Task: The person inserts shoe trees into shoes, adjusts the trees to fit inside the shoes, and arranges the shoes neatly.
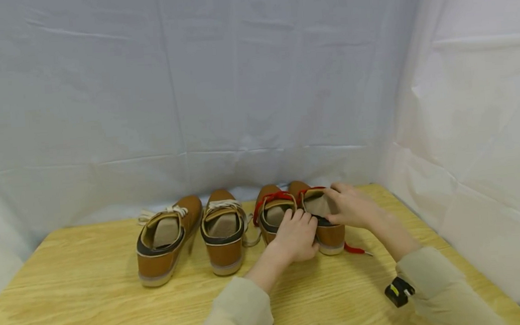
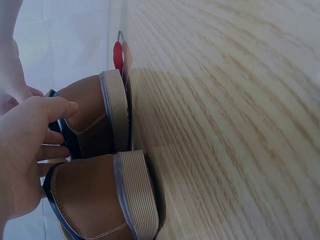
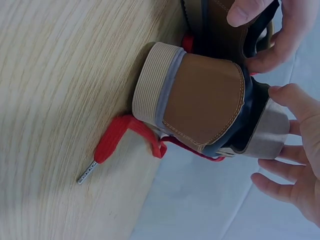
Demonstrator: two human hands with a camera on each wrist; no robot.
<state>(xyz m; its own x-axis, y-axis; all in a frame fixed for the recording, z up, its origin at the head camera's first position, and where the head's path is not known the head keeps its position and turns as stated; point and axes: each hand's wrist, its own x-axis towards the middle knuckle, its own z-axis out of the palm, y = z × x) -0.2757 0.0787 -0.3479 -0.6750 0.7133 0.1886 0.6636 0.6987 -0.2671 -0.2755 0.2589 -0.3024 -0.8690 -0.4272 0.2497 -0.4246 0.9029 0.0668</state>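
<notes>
At the right end of a row, a brown shoe with red laces stands heel toward me. My right hand pinches a greyish insole that sticks up out of its opening, thumb on one side and fingers on the other. My left hand holds the same shoe at its dark heel collar, fingers curled over the edge; the thumb stands behind the heel in the left wrist view. Beside it, partly behind the left hand, is the other red-laced shoe.
Two brown shoes with cream laces, one outer and one inner, stand to the left. A loose red lace end lies on the wooden table beside the right shoe. White cloth hangs behind and at the sides.
</notes>
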